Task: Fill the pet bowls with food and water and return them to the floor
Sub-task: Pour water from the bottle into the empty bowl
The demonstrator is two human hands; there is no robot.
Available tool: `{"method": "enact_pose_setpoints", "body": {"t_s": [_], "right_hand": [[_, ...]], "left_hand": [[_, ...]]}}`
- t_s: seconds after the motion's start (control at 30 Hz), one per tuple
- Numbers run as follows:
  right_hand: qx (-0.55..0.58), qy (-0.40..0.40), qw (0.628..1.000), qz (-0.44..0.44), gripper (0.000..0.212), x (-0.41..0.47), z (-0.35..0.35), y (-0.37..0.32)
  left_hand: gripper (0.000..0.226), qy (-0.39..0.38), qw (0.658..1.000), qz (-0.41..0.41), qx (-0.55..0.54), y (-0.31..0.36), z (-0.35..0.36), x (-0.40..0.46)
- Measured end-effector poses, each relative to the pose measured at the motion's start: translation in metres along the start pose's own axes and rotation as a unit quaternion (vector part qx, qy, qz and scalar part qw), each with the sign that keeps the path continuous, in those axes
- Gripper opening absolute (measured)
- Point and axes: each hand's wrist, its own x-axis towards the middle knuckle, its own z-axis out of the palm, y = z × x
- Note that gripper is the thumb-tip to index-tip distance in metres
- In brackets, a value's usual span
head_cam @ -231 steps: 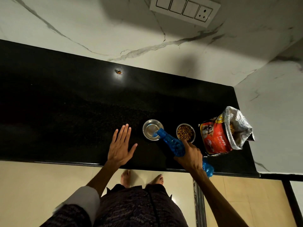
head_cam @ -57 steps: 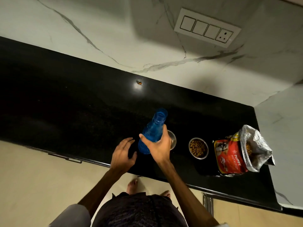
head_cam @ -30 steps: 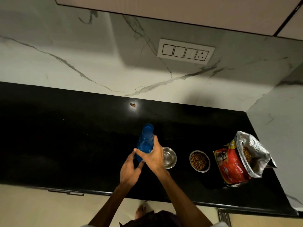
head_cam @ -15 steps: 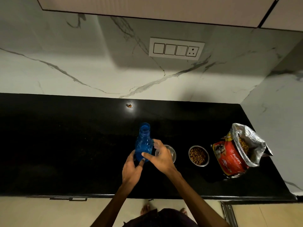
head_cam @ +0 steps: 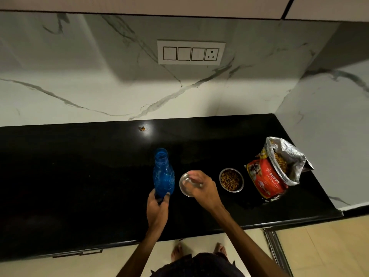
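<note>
Black counter [head_cam: 79, 186]: two bowls [head_cam: 184, 185], one bottle [head_cam: 163, 176], one bag [head_cam: 275, 172].

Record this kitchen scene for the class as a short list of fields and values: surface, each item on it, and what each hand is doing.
surface: black countertop, marble wall behind
bottle: blue bottle, upright, uncapped
bowl one: steel bowl, partly covered by a hand; contents unclear
bowl two: kibble bowl, filled with kibble
bag: puppy food bag, open, at the right end
left hand: left hand holds the bottle's base
right hand: right hand over the steel bowl, fingers at its rim
stray item: small brown piece near the wall
</note>
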Motion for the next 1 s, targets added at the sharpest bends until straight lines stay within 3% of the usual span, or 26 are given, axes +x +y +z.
{"method": "enact_pose_setpoints", "body": {"t_s": [0.4, 0.77, 0.87, 1.0], "right_hand": [[0.049, 0.017, 0.999, 0.000, 0.036, 0.008, -0.030, 0.019], [0.089, 0.044, 0.995, 0.004, 0.032, -0.001, -0.086, 0.040], [0.103, 0.057, 0.993, 0.011, 0.029, -0.006, -0.103, 0.048], [0.104, 0.081, 0.991, 0.001, 0.023, -0.014, -0.130, 0.052]], "left_hand": [[0.063, 0.044, 0.960, -0.165, -0.223, 0.025, 0.035, -0.010], [0.049, 0.019, 0.962, -0.156, -0.224, 0.051, 0.084, -0.045], [0.035, -0.006, 0.967, -0.145, -0.209, 0.057, 0.098, -0.056], [0.041, -0.048, 0.972, -0.126, -0.193, 0.067, 0.118, -0.072]]}}
